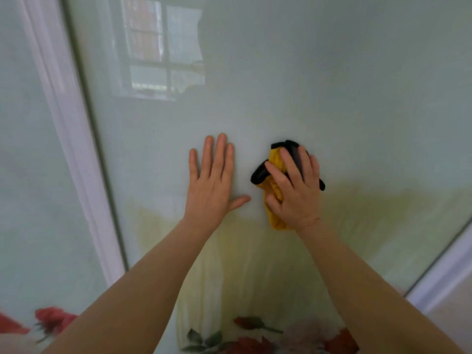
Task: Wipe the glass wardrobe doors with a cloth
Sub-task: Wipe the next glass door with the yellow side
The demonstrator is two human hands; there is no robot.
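Pale glossy glass wardrobe door [306, 85] fills the view, red roses printed along its lower edge. Nearest, two bare forearms reach up; the left hand [213, 182] lies flat, fingers spread on the glass, while the right hand [293, 190] presses a bunched yellow cloth with black trim [274, 159] just beside it. Higher up, a window reflection [163, 47] shows.

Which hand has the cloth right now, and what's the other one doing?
The right hand grips the bunched yellow-and-black cloth against the glass door. The left hand holds nothing; it lies flat on the glass, fingers spread.
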